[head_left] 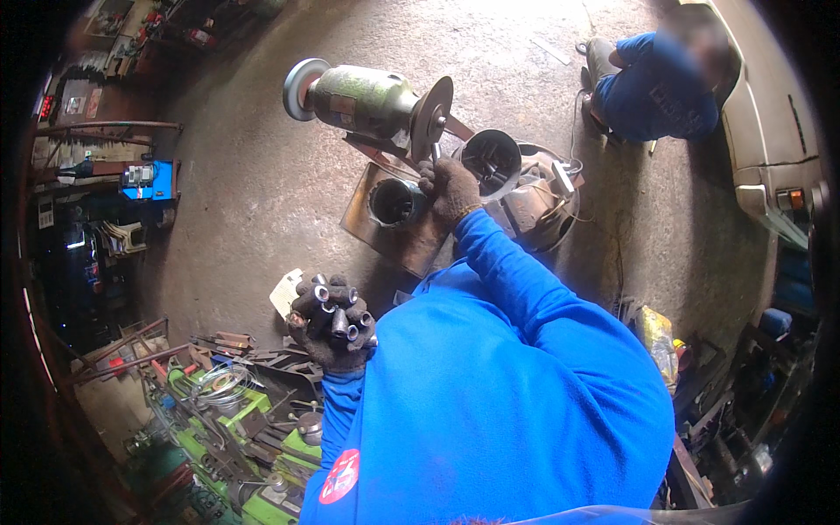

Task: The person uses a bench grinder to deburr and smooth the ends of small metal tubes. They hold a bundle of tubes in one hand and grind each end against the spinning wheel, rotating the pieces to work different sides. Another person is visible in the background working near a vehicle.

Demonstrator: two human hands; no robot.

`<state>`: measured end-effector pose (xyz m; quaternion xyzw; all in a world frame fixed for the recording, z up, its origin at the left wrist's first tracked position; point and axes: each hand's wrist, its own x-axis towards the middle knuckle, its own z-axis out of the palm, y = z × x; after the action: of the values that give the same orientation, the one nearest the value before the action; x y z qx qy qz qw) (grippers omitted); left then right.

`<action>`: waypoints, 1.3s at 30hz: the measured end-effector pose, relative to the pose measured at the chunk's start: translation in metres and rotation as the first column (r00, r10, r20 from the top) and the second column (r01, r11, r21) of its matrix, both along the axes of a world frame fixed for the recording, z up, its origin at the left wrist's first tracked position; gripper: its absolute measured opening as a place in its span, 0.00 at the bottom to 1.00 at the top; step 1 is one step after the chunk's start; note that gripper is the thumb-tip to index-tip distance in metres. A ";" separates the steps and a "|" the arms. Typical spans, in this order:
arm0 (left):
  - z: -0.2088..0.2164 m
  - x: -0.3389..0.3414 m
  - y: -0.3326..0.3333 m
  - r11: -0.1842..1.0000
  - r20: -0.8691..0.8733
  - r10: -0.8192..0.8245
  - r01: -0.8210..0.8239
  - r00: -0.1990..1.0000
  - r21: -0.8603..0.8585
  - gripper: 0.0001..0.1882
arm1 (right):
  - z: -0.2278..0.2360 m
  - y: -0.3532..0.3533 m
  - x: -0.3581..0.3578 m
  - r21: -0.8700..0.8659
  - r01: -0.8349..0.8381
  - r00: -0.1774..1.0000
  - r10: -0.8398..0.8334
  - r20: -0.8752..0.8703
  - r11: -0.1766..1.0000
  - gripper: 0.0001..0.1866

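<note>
A dark work glove covers my left hand (325, 350), whose fingers curl round several short metal tubes (339, 322), their open ends showing. My right hand (457, 194), also gloved, pinches one small metal piece (436, 152), apparently a similar tube. That piece is at the lower edge of the thin disc (436, 112) on a green bench grinder (366, 98); whether they touch I cannot tell. Below the grinder, beside my right hand, stands a round can (371, 206) with dark pieces inside. A second dark container (516, 156) with short tubes in it stands right of that hand.
A pale wheel (302, 89) sits on the grinder's left end. A metal plate (357, 219) lies under the can. Cables run near a white power strip (562, 178). Another person (661, 87) crouches at upper right beside a vehicle (774, 131). Green machinery (262, 507) stands at lower left.
</note>
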<state>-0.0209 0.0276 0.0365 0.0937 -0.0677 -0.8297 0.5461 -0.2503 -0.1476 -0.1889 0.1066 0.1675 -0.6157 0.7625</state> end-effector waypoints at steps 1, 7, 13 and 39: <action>0.002 -0.001 0.000 1.000 0.010 0.012 -0.012 1.000 0.021 0.37 | -0.021 -0.004 0.004 -0.058 -0.010 0.997 0.014 0.078 0.998 0.16; 0.011 -0.011 0.002 0.988 0.013 0.088 -0.089 0.996 0.124 0.38 | 0.003 -0.016 0.007 0.166 -0.187 0.624 0.248 -0.741 0.968 0.15; 0.011 -0.010 0.002 0.993 0.060 0.076 -0.082 0.995 0.089 0.37 | 0.054 -0.013 0.006 0.306 -0.030 0.566 0.268 -0.779 0.952 0.21; 0.011 -0.009 0.011 0.987 0.056 0.108 -0.113 0.993 0.114 0.33 | 0.009 -0.032 0.018 0.347 -0.088 0.883 0.235 -0.407 0.934 0.11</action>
<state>-0.0297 0.0386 0.0472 0.1494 -0.0271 -0.7981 0.5831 -0.2324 -0.1799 -0.1796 0.0714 0.4416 -0.5219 0.7264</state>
